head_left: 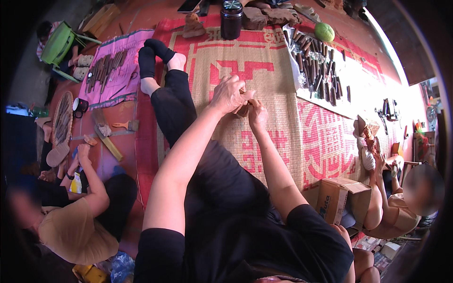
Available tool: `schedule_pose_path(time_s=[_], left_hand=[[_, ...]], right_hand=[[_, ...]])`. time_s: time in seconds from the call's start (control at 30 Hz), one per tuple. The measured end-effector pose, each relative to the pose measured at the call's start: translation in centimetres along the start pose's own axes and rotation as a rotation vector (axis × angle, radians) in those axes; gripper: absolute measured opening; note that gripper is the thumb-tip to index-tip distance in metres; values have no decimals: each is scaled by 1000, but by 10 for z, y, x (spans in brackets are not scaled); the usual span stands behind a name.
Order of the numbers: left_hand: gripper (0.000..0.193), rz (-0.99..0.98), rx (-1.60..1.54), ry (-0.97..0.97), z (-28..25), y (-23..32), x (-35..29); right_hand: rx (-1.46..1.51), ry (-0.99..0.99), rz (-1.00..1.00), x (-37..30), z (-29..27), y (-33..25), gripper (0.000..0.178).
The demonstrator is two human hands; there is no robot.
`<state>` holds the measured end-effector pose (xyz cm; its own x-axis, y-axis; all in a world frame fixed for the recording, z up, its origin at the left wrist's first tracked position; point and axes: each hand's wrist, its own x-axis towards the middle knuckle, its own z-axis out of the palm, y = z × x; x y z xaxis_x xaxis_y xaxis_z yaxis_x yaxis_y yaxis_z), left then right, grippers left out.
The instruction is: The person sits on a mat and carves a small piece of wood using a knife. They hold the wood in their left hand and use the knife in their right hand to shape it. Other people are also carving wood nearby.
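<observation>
Both my hands meet above the woven straw mat [278,122], in front of my outstretched legs. My left hand [228,95] is closed, its fingers bent over a small brown piece [242,111] that looks like wood. On the other side of that piece, my right hand [258,115] pinches it with curled fingers. Most of the brown piece is hidden by the fingers, so its exact shape cannot be made out. Nothing else touches my hands.
Many wood-handled carving tools [314,63] lie on a white cloth at right, others [107,68] on a pink cloth at left. A dark jar [231,21], a carved figure [193,26] and a green round fruit [324,32] stand far off. Co-workers sit at both sides; a cardboard box [334,198] is near right.
</observation>
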<state>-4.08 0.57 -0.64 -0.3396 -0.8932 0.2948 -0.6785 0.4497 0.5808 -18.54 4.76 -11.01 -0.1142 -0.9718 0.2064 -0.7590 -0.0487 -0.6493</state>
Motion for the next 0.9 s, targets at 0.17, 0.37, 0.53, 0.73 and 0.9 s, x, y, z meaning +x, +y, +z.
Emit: schedule_pose_path(time_s=[0.17, 0.37, 0.53, 0.73, 0.9], left_hand=[[42, -14, 35, 18, 2, -4, -3], [41, 5, 54, 21, 4, 0, 0], [41, -22, 36, -1, -1, -2, -2], [39, -12, 48, -6, 1, 4, -1], [38, -29, 24, -19, -3, 1, -3]], right_hand=[[188, 20, -37, -1, -6, -20, 21], [57, 26, -19, 6, 5, 2, 19], [118, -58, -5, -3, -14, -24, 19], [90, -20, 21, 6, -1, -2, 20], [189, -71, 46, 0, -16, -25, 21]])
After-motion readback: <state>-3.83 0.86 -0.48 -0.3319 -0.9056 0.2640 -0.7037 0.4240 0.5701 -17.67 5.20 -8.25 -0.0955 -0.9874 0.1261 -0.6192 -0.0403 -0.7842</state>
